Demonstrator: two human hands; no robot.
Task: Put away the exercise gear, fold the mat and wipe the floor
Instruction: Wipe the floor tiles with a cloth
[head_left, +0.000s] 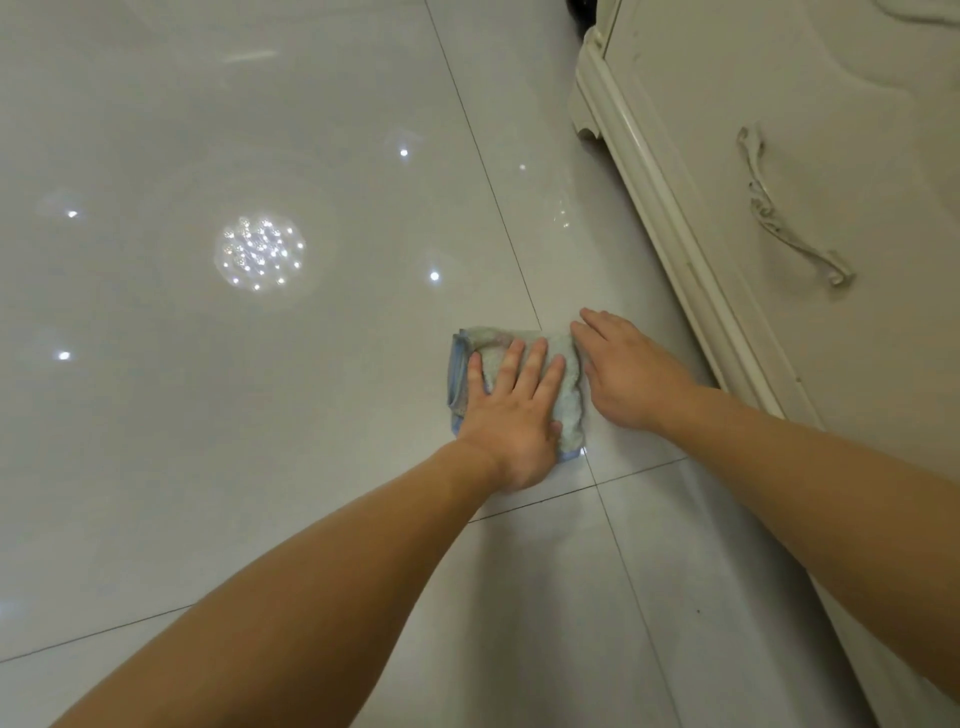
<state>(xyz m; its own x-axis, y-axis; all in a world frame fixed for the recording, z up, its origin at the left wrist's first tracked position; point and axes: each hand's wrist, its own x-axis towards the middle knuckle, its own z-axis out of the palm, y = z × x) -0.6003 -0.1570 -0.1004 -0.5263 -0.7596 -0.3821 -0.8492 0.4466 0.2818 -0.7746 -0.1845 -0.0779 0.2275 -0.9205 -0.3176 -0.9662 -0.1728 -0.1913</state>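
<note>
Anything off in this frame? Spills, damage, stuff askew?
Nothing stands out. The left hand presses the folded cloth flat on the tiled floor; the right hand rests beside it. Bright spots are lamp reflections, not spills. The cabinet looks intact.

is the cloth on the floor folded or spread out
Folded: the cloth is a compact pad, layered blue edges showing at its side, under the left hand.

The left forearm (322, 571) and right forearm (810, 467) are bare and reach forward and down, nearly straight. The left hand (511, 415) lies palm-down, fingers straight and slightly spread, with the thumb along its right edge. The right hand (628, 374) sits just beside it, also palm-down, its fingers extended and close together, angled up and leftward.
</note>
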